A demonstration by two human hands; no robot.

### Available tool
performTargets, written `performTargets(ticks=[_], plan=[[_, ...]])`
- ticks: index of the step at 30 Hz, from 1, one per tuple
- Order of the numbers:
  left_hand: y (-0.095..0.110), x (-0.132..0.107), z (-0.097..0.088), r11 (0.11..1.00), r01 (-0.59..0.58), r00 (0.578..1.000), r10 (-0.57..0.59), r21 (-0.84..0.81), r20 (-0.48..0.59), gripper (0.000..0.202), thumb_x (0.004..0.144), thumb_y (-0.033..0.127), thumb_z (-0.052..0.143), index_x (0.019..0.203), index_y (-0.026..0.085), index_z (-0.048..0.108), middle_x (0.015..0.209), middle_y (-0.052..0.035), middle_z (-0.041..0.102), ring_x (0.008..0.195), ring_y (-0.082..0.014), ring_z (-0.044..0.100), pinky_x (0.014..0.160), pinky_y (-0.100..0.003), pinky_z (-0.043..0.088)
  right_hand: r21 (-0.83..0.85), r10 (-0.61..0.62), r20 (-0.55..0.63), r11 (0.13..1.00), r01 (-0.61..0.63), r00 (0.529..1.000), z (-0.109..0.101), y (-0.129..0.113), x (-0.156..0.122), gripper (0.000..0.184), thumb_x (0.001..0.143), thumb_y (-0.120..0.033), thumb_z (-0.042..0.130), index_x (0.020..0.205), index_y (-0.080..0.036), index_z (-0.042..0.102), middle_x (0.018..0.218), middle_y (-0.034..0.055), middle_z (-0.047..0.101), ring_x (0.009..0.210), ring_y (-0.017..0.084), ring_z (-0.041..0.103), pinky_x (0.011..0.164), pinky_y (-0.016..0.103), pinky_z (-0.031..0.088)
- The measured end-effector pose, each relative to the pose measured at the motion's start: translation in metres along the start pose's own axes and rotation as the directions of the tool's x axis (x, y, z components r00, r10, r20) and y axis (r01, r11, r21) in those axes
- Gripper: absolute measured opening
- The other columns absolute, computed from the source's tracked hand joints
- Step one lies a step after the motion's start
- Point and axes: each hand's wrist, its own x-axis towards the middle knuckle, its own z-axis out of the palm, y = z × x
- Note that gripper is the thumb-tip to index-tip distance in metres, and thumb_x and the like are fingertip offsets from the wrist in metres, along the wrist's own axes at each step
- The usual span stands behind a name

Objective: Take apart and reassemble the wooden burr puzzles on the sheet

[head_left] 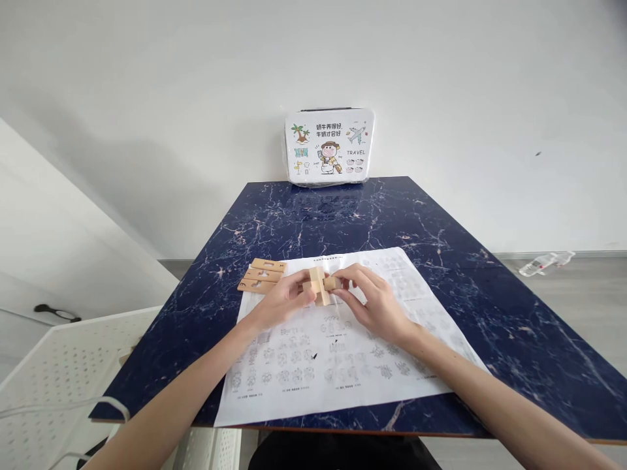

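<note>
Pale wood is what I have between my hands: a small cluster of interlocked wooden pieces [319, 285], held just above the printed sheet [343, 365]. My left hand [281, 301] grips its left side with the fingers curled round it, and my right hand [375, 305] pinches the block that sticks out on the right between thumb and fingertips. Just beyond my left hand, three loose wooden bars [262, 275] lie side by side, partly on the sheet's corner and partly on the dark blue marbled table [490, 307]. Far past both hands, a white box with cartoon pictures [329, 147] stands against the wall.
</note>
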Motion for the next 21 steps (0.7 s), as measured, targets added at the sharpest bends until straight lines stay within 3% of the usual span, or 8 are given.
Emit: performTargets(ticks=[3,6,9,13,21], plan=[[-0.0027,0.0008,0.0046,0.999,-0.013,0.999,0.015,0.042,-0.044,0.082,0.075,0.054,0.090,0.145,0.030,0.056,0.139,-0.0121,0.064,0.122,-0.0311,0.066,0.106,-0.049,0.054,0.026,0.067,-0.014,0.997,-0.066,0.998,0.0005,0.0013,-0.0009,0.010,0.108,-0.027,0.054,0.116,-0.024,0.059,0.096,0.0057,0.067,0.081,0.020,0.063,0.076,0.037,0.053],[-0.0028,0.0006,0.0094,0.995,-0.006,0.995,0.015,0.097,-0.099,0.091,0.073,0.040,0.094,0.150,0.032,0.047,0.138,-0.0105,0.063,0.108,-0.0259,0.072,0.100,-0.046,0.058,0.033,0.125,-0.020,0.992,-0.124,0.992,0.0017,0.0031,-0.0023,0.011,0.108,-0.029,0.055,0.116,-0.024,0.059,0.097,0.0056,0.068,0.079,0.020,0.061,0.075,0.036,0.052],[-0.0008,0.0001,0.0109,0.987,0.004,0.986,0.022,0.158,-0.165,0.077,0.078,0.038,0.090,0.144,0.033,0.052,0.131,-0.0075,0.066,0.093,-0.0206,0.073,0.091,-0.042,0.061,0.041,0.148,-0.012,0.988,-0.147,0.989,0.0030,0.0046,-0.0035,0.010,0.108,-0.030,0.055,0.113,-0.024,0.059,0.098,0.0057,0.069,0.077,0.019,0.062,0.073,0.036,0.052],[0.0009,-0.0001,0.0080,0.972,0.060,0.982,-0.016,0.228,-0.190,0.065,0.079,0.043,0.088,0.136,0.032,0.060,0.116,-0.0042,0.070,0.090,-0.0206,0.073,0.081,-0.037,0.061,0.071,0.158,0.019,0.985,-0.159,0.987,0.0033,0.0045,-0.0032,0.012,0.108,-0.033,0.055,0.114,-0.024,0.060,0.104,0.0074,0.072,0.077,0.019,0.064,0.071,0.035,0.053],[-0.0014,0.0028,0.0049,0.983,0.006,0.979,0.032,0.186,-0.199,0.061,0.077,0.042,0.089,0.131,0.026,0.065,0.118,-0.0063,0.070,0.105,-0.0245,0.068,0.094,-0.042,0.056,0.109,0.208,0.097,0.970,-0.218,0.973,0.0040,0.0048,-0.0038,0.015,0.108,-0.034,0.052,0.115,-0.023,0.060,0.108,0.0089,0.072,0.085,0.022,0.068,0.076,0.037,0.056]])
